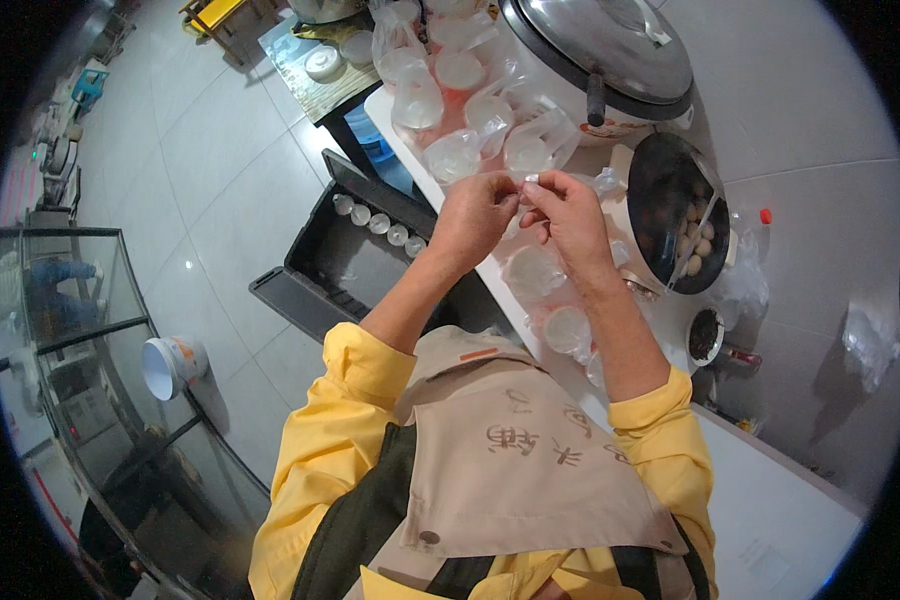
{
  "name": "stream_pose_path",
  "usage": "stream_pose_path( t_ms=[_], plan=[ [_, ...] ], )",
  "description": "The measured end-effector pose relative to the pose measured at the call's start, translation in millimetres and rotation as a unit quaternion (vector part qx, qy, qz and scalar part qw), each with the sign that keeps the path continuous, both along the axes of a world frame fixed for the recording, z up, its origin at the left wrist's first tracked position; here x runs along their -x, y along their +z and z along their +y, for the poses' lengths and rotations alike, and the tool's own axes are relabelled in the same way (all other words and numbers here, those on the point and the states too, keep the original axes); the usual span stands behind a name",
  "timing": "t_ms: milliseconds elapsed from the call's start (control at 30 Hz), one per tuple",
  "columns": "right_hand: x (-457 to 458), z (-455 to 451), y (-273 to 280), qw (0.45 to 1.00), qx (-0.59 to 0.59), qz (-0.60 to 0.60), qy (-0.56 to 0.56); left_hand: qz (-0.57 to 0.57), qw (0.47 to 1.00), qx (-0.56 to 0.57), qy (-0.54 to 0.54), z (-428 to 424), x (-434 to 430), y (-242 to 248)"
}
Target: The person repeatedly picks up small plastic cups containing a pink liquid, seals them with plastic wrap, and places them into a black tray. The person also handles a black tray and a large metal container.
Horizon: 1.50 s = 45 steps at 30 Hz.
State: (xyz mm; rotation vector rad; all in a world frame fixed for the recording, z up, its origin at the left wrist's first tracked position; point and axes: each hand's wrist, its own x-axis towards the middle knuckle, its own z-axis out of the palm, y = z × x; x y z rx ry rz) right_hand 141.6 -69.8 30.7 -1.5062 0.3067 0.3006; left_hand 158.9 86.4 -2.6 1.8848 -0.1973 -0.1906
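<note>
My left hand (480,215) and my right hand (566,217) meet over the white counter (495,289), fingertips pinched close together. Between them is thin clear plastic, apparently the top of a bag; a small whitish bit shows at my right fingertips. Around and below my hands stand lidded plastic cups in clear bags, such as the bagged cup (454,154) beyond my left hand and another bagged cup (534,271) under my right wrist. What hangs directly beneath my fingers is mostly hidden.
A black crate (345,274) holding a row of small cups stands left of the counter. A large lidded pot (600,45) is at the far right. Nearer are a cooker with eggs (637,217) and a small bowl of dark contents (705,336). A white bucket (166,367) is at the left.
</note>
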Motion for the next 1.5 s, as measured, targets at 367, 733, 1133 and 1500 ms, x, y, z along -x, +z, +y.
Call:
stream_pose_path(
  t_ms=[367, 733, 1133, 1500],
  plan=[
    [15, 11, -3, 0.916, 0.311, -0.248, 0.058, 0.120, 0.979, 0.137, -0.094, 21, -4, 7],
    [10, 2, 12, 0.992, -0.006, 0.124, 0.006, 0.161, 0.968, 0.182, -0.067, 16, -2, -2],
    [-3, 6, -8, 0.980, -0.120, 0.147, -0.063, -0.019, 0.996, 0.084, -0.014, 10, 11, 3],
    [2, 8, -4, 0.996, -0.060, 0.043, -0.056, 0.015, 0.997, 0.011, 0.074, 15, 2, -14]
  ],
)
